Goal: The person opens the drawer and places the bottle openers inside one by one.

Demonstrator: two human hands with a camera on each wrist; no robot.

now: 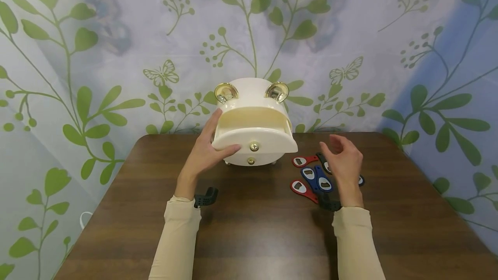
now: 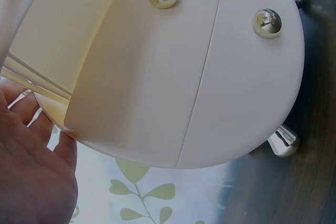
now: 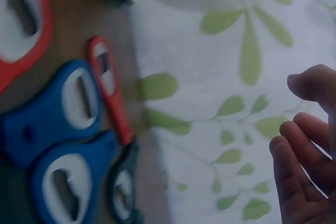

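A white, rounded two-drawer box (image 1: 250, 92) stands toward the back of the table, its upper drawer (image 1: 274, 139) pulled out. That drawer looks empty in the head view. My left hand (image 1: 203, 150) holds the box at its left side, the thumb across the drawer front near the gold knob (image 1: 254, 146) and the fingers along the side. My right hand (image 1: 344, 163) hovers over the right part of the table, fingers loosely curled around nothing. Beneath and beside it lie several bottle openers: a red bottle opener (image 1: 301, 188), a blue bottle opener (image 1: 324, 182) and a dark one partly hidden.
Two gold ear-like pieces (image 1: 278, 92) stick up from the box top, and a second gold knob (image 1: 251, 160) sits on the lower drawer. Behind the brown table (image 1: 256, 228) hangs a leaf-patterned cloth (image 1: 175, 25).
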